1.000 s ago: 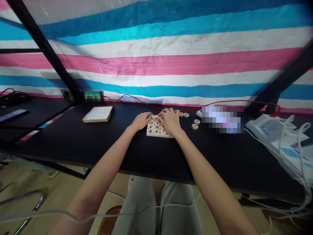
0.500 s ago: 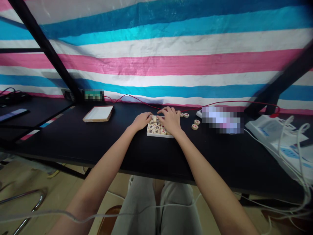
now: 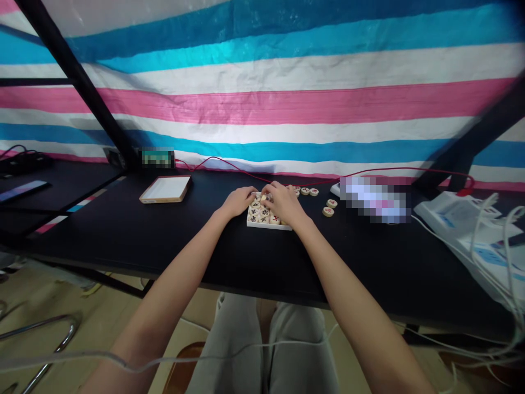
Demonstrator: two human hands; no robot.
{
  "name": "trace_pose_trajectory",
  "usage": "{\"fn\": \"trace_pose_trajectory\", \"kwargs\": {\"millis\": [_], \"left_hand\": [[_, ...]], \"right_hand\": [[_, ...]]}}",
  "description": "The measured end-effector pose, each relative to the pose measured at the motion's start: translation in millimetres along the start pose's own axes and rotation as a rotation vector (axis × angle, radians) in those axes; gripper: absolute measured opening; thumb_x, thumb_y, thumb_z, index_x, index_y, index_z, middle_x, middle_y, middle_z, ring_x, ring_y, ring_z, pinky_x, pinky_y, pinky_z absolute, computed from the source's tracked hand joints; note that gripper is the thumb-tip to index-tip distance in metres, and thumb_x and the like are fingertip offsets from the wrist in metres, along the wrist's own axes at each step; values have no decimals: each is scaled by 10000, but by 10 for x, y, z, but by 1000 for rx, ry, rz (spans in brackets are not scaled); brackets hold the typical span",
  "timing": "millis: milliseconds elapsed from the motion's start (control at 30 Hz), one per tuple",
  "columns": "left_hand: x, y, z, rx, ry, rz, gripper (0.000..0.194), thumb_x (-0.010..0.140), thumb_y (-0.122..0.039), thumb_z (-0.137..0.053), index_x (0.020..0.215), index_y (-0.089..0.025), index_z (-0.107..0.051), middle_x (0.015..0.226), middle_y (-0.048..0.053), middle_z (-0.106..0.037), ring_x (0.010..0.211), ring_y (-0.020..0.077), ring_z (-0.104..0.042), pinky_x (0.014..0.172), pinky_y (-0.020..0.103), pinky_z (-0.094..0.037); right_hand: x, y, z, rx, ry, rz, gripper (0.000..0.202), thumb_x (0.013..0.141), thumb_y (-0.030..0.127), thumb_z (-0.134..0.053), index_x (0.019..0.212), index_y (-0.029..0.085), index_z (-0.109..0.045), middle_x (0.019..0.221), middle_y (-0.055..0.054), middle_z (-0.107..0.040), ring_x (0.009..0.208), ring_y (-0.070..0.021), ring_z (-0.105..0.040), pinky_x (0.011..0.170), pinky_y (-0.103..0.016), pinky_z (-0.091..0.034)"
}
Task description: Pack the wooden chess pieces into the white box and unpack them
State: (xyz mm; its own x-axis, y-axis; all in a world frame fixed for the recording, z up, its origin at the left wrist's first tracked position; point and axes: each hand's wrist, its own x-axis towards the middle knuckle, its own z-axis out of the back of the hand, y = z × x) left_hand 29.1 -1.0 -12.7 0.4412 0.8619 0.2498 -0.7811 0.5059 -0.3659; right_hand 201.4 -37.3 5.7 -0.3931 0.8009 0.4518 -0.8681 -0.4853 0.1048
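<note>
1. Nearest me, the person's grey-clad knees [image 3: 266, 345] were tucked at six o'clock, below the black table [image 3: 254, 262].
2. At twelve o'clock from them, the white tray [image 3: 268, 225] lay flat on the table, holding rows of round character pieces [image 3: 264, 212].
3. The left hand [image 3: 238, 201] was at the tray's ten o'clock corner, fingers bent; I couldn't tell whether they gripped it.
4. The right hand [image 3: 287, 202] arched over the tray's one o'clock side, fingers curled at a piece; a firm grip couldn't be made out.
5. Loose pieces [image 3: 328, 211] lay towards two o'clock.
6. A shallow box part [image 3: 166, 189] sat towards ten o'clock.
7. Beyond hung a striped sheet [image 3: 262, 104].
</note>
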Motion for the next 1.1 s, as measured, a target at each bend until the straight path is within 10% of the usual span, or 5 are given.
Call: {"fn": "trace_pose_trajectory", "kwargs": {"millis": [1100], "left_hand": [[9,13,-2,6,13,6,341,884,-315,-323,1072,-204,-584,1091,57,-637,983,198,-582,852,309,-435]], "right_hand": [[-83,-270,54,-126,-145,-230,264,894,238,-386,1027,228,-615,1079,-90,-570,1016,-249,-423,771,-374,-275]]}}
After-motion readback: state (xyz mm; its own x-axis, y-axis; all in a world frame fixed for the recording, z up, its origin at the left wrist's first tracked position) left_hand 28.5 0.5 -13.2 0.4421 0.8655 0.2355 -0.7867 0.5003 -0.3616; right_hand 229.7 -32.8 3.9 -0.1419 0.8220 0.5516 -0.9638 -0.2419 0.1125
